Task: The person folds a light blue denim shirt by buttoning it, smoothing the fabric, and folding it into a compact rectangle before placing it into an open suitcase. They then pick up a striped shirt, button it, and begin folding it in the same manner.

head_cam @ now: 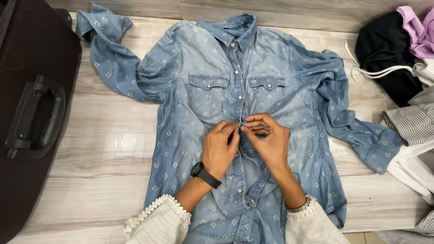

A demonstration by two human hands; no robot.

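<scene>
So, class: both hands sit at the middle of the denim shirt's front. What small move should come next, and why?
Probably press that snap closed: the left hand and right hand pinch the denim shirt placket mid-chest, snaps above look fastened, and the placket below gapes open.

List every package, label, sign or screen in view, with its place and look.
Wristwatch: the only screen, on the left hand's wrist over the denim shirt; round, black, dark face, black strap.
No packages, labels or signs show.
</scene>
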